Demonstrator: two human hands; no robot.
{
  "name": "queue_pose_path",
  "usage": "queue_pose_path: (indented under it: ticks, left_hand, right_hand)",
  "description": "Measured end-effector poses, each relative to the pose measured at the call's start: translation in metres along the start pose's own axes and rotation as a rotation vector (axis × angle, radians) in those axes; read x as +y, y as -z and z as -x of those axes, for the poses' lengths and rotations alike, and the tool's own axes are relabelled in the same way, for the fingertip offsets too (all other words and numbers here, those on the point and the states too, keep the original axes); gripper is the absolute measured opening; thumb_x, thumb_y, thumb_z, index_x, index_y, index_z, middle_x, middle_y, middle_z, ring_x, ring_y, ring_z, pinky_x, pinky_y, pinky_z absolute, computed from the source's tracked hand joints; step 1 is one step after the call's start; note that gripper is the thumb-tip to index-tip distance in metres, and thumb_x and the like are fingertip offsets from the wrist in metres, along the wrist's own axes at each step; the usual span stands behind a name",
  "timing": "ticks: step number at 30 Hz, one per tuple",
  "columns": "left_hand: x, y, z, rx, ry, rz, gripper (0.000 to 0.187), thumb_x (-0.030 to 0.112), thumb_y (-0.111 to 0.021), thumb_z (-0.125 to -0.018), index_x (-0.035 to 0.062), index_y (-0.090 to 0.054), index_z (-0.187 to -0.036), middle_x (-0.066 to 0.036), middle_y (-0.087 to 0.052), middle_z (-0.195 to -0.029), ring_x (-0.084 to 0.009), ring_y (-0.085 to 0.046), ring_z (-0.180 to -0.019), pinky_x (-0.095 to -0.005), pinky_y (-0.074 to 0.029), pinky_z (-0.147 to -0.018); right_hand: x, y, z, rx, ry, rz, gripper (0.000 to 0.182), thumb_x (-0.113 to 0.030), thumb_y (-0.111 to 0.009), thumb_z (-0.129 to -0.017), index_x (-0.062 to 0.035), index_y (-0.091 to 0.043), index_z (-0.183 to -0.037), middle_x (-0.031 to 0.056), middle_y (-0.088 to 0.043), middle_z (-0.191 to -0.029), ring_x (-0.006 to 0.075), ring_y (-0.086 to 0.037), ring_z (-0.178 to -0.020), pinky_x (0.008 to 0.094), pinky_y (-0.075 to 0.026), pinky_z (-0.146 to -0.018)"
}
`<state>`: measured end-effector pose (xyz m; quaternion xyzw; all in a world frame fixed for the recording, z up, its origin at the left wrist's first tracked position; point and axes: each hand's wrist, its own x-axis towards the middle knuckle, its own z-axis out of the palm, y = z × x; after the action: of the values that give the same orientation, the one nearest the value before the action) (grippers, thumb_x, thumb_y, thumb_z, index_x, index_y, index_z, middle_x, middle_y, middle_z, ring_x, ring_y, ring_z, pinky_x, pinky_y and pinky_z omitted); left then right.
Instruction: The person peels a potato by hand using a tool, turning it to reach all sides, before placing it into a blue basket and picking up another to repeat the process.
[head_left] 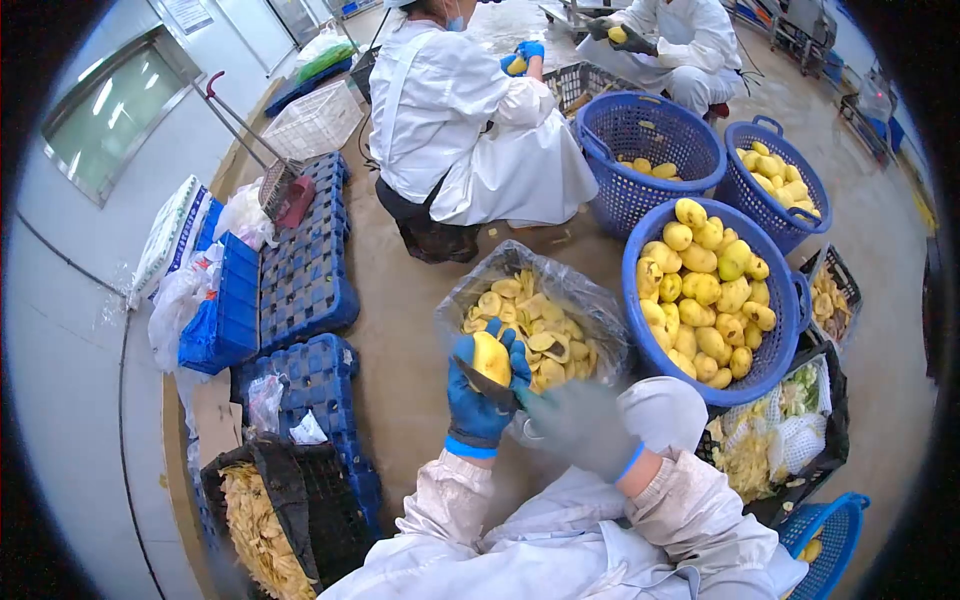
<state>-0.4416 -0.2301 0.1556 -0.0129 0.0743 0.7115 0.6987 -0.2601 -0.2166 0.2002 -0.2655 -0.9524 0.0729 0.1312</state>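
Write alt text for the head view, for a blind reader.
A gloved left hand holds a yellow fruit while the gloved right hand holds a knife at it, above a plastic bag of cut pieces. Right, a blue basket brims with whole fruit. Beyond, two workers in white.

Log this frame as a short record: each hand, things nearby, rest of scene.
left hand: blue-gloved, holds a yellow fruit
right hand: grey-gloved, holds a knife, blade at the fruit
things: clear plastic liner with cut pieces, beyond the hands; blue basket of whole yellow fruit, to its right
rest: two co-workers ahead, each holding a yellow item; blue pallets at left
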Motion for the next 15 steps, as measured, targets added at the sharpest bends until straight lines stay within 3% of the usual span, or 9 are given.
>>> queue_pose_path:
  ticks: [4,9,12,13,15]
  left_hand:
    - [-0.01,-0.014,0.0,0.147,-0.112,0.015,0.051,0.034,-0.054,-0.092,0.0017,-0.044,-0.13,-0.017,-0.05,-0.128,-0.0303,-0.052,-0.114,-0.0414,-0.047,-0.097]
    - [-0.012,-0.016,-0.006,0.062,-0.108,0.011,0.051,0.032,-0.05,-0.094,0.0011,-0.04,-0.133,-0.02,-0.041,-0.138,-0.0333,-0.043,-0.126,-0.0449,-0.04,-0.105]
    - [-0.013,-0.018,-0.005,0.005,-0.08,0.047,0.051,0.033,-0.048,-0.095,0.0012,-0.039,-0.134,-0.02,-0.04,-0.139,-0.0343,-0.04,-0.129,-0.0458,-0.035,-0.108]
    - [-0.015,-0.018,-0.005,-0.001,-0.063,0.064,0.051,0.033,-0.048,-0.096,0.0014,-0.039,-0.135,-0.02,-0.04,-0.139,-0.0346,-0.039,-0.129,-0.0458,-0.034,-0.109]
    - [-0.022,-0.031,0.001,0.008,-0.074,0.051,0.043,0.024,-0.04,-0.098,-0.0007,-0.04,-0.133,-0.019,-0.043,-0.137,-0.031,-0.04,-0.128,-0.0438,-0.034,-0.11]
  right_hand:
    - [0.0,-0.001,0.003,0.099,0.028,0.003,0.048,-0.026,-0.057,-0.08,-0.0157,-0.052,-0.127,0.0022,-0.054,-0.081,0.0211,-0.055,-0.075,0.0385,-0.045,-0.06]
    - [0.003,0.001,0.013,0.113,0.041,-0.013,0.045,-0.021,-0.056,-0.08,-0.0155,-0.055,-0.124,0.0015,-0.054,-0.081,0.0209,-0.055,-0.073,0.0387,-0.045,-0.059]
    - [0.022,0.008,0.03,0.252,-0.064,-0.026,0.048,-0.019,-0.059,-0.077,-0.0145,-0.055,-0.124,0.0027,-0.056,-0.081,0.0218,-0.056,-0.073,0.0387,-0.045,-0.06]
    - [0.03,0.021,0.041,0.231,-0.172,0.007,0.053,-0.016,-0.065,-0.07,-0.0117,-0.056,-0.122,0.0043,-0.058,-0.081,0.0232,-0.057,-0.074,0.0385,-0.045,-0.061]
    - [0.05,0.059,0.064,0.496,-0.329,-0.162,0.047,-0.008,-0.069,-0.07,-0.0068,-0.06,-0.116,0.0087,-0.061,-0.079,0.0262,-0.059,-0.068,0.0378,-0.047,-0.061]
